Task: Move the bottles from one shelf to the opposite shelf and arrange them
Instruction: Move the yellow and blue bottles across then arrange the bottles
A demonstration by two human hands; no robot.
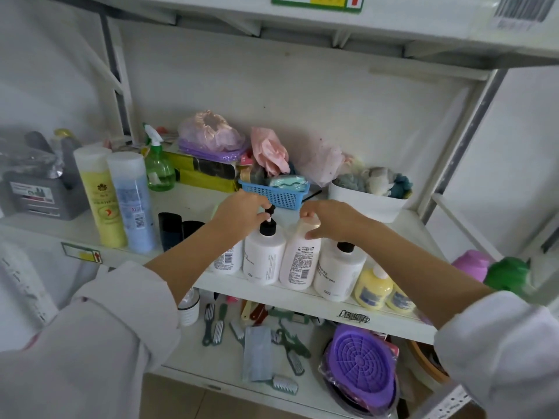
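Several bottles stand along the front edge of the white shelf (272,290). My left hand (242,213) pinches the black pump head of a white pump bottle (263,258). My right hand (329,219) rests over the top of a cream bottle with a barcode label (298,261). Another white pump bottle (338,273) stands to the right, with two small yellow bottles (375,287) beyond it. One more white bottle (225,260) is partly hidden under my left forearm. A tall yellow bottle (99,198) and a tall blue bottle (133,201) stand at the left.
Behind the bottles sit a blue basket (272,193), a white tub of sponges (366,204), a green spray bottle (157,164), yellow boxes and bagged items. A grey box (39,195) stands far left. The lower shelf holds brushes and a purple bowl (360,367).
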